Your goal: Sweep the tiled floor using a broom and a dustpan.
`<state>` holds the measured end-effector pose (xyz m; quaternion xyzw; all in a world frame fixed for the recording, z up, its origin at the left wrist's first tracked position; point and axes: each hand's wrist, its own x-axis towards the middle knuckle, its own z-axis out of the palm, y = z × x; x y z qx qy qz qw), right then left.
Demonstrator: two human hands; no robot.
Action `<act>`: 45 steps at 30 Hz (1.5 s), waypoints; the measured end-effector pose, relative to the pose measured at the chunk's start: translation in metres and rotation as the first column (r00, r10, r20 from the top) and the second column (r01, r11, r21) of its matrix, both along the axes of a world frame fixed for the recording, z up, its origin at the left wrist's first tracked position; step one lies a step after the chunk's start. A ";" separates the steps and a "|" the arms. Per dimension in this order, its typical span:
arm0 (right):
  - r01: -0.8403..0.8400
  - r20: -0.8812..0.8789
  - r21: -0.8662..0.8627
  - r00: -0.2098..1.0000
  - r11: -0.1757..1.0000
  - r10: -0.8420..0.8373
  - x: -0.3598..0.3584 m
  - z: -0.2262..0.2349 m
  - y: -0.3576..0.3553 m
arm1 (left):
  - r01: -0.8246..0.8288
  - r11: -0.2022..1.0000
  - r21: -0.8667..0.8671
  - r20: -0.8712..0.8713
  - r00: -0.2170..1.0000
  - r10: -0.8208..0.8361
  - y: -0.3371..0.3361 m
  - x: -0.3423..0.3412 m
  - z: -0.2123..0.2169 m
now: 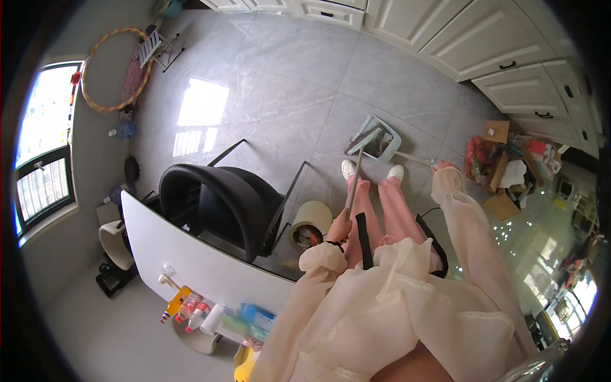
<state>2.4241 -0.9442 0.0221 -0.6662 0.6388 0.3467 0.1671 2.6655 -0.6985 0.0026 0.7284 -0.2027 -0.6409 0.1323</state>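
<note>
My left hand [340, 227] is closed round the long handle of a broom [358, 178], low in front of my body. The broom's head lies at the left side of a pale blue-green dustpan [396, 141], partly over its opening. Dark debris shows inside the pan, too small to name. Out to the right, my right hand [441, 165] is closed on the end of the dustpan's light handle. The pan is on the grey tiled floor just ahead of my white shoes. A cream waste bin [321, 213] with rubbish in it stands beside my left hand.
A black chair [223, 204] is tucked against a white table [165, 248] with bottles on it, to the left. Cardboard boxes [499, 175] and bags crowd the floor at right. White cabinets [414, 25] line the far side. A hoop [91, 95] leans at the left wall.
</note>
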 end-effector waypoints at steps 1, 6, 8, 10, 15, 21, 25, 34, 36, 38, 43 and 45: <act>0.018 -0.011 0.022 1.000 1.000 -0.017 -0.001 -0.001 -0.001 | 0.030 1.000 0.004 -0.005 1.000 -0.030 -0.001 0.003 0.004; 0.032 0.006 0.052 0.999 0.998 -0.032 -0.008 -0.005 -0.004 | -0.140 0.990 -0.011 -0.062 0.988 0.139 0.012 0.033 0.018; 0.048 0.017 0.083 0.999 0.995 -0.049 -0.007 -0.009 -0.006 | -0.290 0.956 -0.041 -0.091 0.954 0.286 0.029 0.043 0.014; 0.025 0.001 0.083 1.000 0.996 -0.026 -0.008 -0.013 -0.008 | -0.347 0.938 -0.015 -0.089 0.935 0.344 0.034 0.053 0.018; 0.042 0.024 0.079 0.999 0.996 -0.044 -0.020 -0.022 -0.008 | -0.492 0.869 -0.056 -0.071 0.870 0.488 0.014 0.089 -0.003; 0.007 -0.014 0.024 1.000 1.000 -0.007 -0.016 -0.019 -0.009 | -0.540 0.832 -0.126 0.092 0.829 0.552 -0.046 0.138 -0.053; 0.025 -0.069 0.042 0.997 0.999 -0.022 -0.007 -0.017 -0.012 | -0.564 0.811 -0.155 0.160 0.796 0.584 -0.073 0.144 -0.089; 0.042 -0.141 0.069 0.989 0.997 -0.032 -0.010 -0.030 -0.019 | -0.291 0.952 -0.100 0.278 0.910 0.307 -0.032 0.040 -0.073; 0.015 -0.110 0.070 0.994 0.997 -0.007 -0.006 -0.025 -0.018 | -0.213 0.976 -0.039 0.288 0.933 0.215 -0.009 0.012 -0.067; -0.001 -0.083 0.072 0.997 0.997 0.007 -0.007 -0.021 -0.017 | -0.180 0.983 -0.020 0.281 0.943 0.178 0.014 -0.022 -0.063; 0.011 0.010 0.134 1.000 0.991 -0.013 -0.004 -0.032 -0.016 | 0.046 0.995 -0.089 0.394 0.919 -0.008 0.053 -0.081 -0.045; -0.002 0.023 0.172 1.000 0.985 -0.002 -0.021 -0.035 -0.021 | 0.014 1.000 -0.024 0.299 0.954 -0.006 0.021 -0.098 -0.010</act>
